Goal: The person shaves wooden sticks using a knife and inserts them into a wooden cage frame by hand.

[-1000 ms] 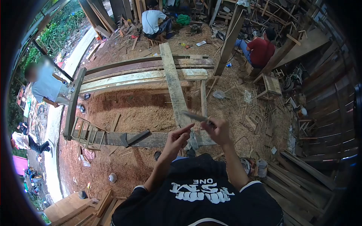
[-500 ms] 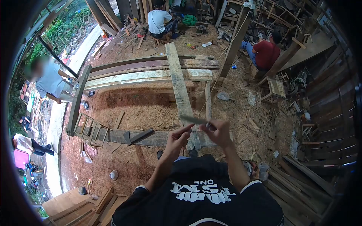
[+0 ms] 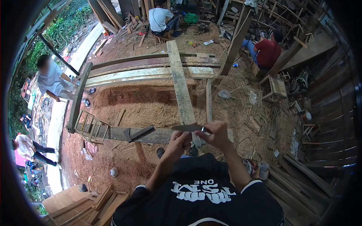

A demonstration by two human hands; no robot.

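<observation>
Just below the centre of the view, I hold a flat blade-like tool (image 3: 183,128) crosswise, its tip toward nine o'clock and its handle end toward three; clock directions are read from this tool, with twelve at the top. My right hand (image 3: 215,135) grasps the handle end, thumb and fingers clenched round it. My left hand (image 3: 179,141) is between six and seven o'clock, just beneath the tool, fingers curled; whether it pinches the tool or merely meets its lower edge, I cannot tell. A long pale plank (image 3: 178,79) runs toward twelve o'clock; its near end overlaps a dark beam (image 3: 161,138) set crosswise. On that beam, at nine, lies a dark L-shaped piece (image 3: 140,133); farther out the same way is a ladder-like wooden frame (image 3: 93,128). Between ten and eleven, long boards (image 3: 132,73) lie side by side. At eight, a pale rounded object (image 3: 114,172) rests on the shavings-covered ground (image 3: 128,160). My black shirt (image 3: 196,207) fills six o'clock. A slatted wooden stool (image 3: 277,86) stands at two, a thick wooden post (image 3: 237,41) at one. Beyond, a seated person in red (image 3: 268,52) is between one and two, a seated person in white (image 3: 159,19) between eleven and twelve, and a standing person in light clothing (image 3: 56,81) near ten.
</observation>
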